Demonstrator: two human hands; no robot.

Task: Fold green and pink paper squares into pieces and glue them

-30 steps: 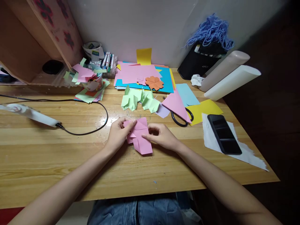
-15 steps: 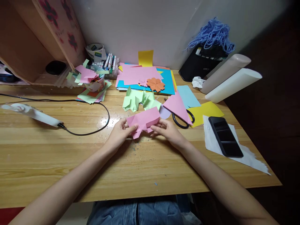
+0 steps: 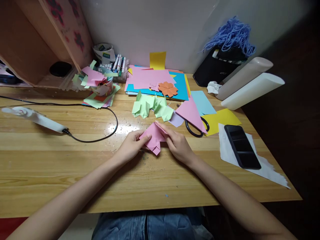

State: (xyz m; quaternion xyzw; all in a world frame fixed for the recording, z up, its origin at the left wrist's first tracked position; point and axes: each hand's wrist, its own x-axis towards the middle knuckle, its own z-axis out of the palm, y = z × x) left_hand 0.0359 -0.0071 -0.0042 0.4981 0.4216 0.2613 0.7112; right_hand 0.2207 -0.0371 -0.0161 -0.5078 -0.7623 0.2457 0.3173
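Observation:
A partly folded sheet of pink origami paper [image 3: 153,136] is between my two hands, just above the wooden table. My left hand [image 3: 132,144] grips its left side, thumb on top and fingers underneath. On the other side my right hand [image 3: 178,142] pinches the upper right edge, with the fingers along the crease near the top corner. Small folded flaps point down toward me at the lower end. Just beyond the hands lie folded light-green paper pieces [image 3: 153,106]. Black-handled scissors [image 3: 193,131] lie to the right, partly under a pink paper triangle [image 3: 191,113].
Behind is a stack of coloured paper [image 3: 181,88] with an orange paper flower [image 3: 168,89] on it. A phone [image 3: 242,146] rests on white paper at right. A white corded tool [image 3: 42,121] stands left, near a cup of paper scraps [image 3: 102,87]. Two pale cylinders [image 3: 252,91] lean at right.
The pink paper has turned and folded from a wide strip into a pointed shape. My right hand has moved up along its right edge; my left hand keeps its hold.

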